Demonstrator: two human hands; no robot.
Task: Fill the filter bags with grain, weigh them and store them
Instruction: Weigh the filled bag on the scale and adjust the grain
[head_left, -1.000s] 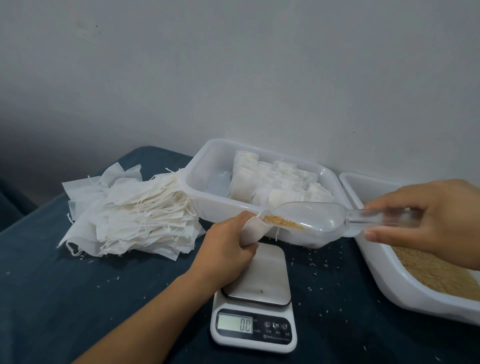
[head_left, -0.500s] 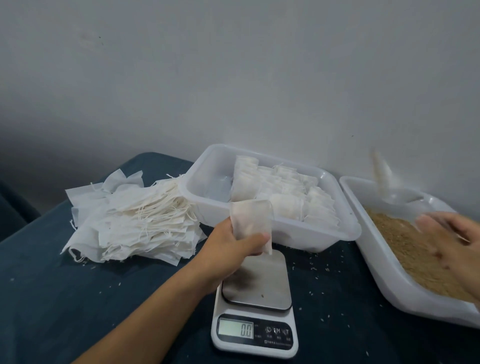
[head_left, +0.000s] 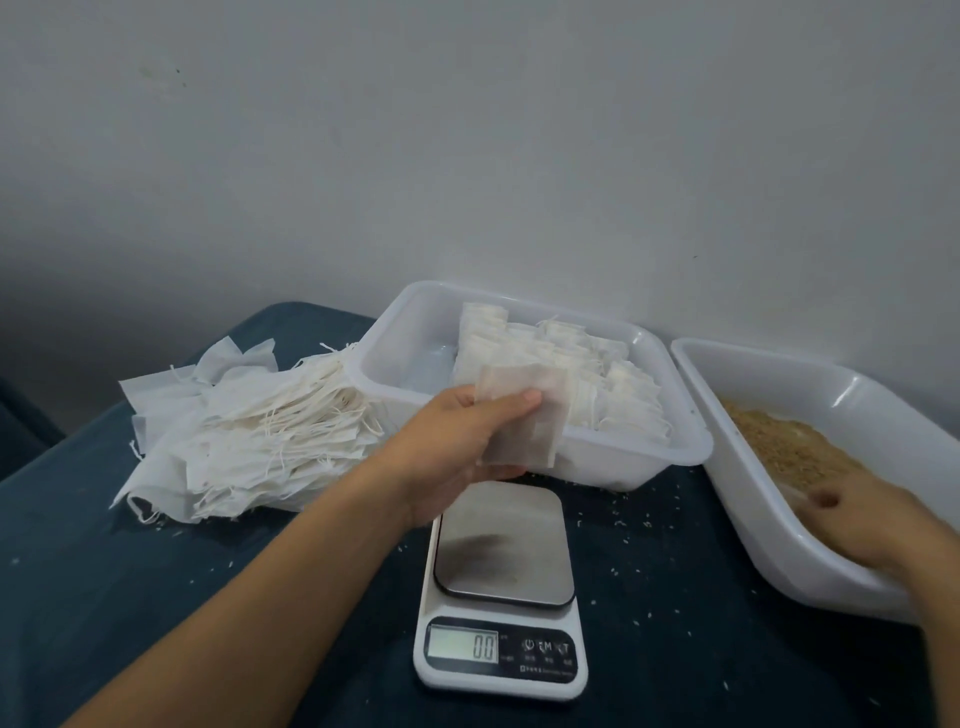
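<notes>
the left hand (head_left: 457, 441) is pinching a filled filter bag (head_left: 522, 413) above the scale (head_left: 501, 587); weighing comes next. at three o'clock, the right hand (head_left: 862, 525) is blurring in the grain tray (head_left: 779, 540), fingers unreadable.

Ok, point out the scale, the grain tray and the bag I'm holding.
scale (head_left: 503, 543): head view, on its steel platform.
grain tray (head_left: 810, 551): head view, on its near white wall.
filter bag (head_left: 524, 434): head view, on its middle.
</notes>
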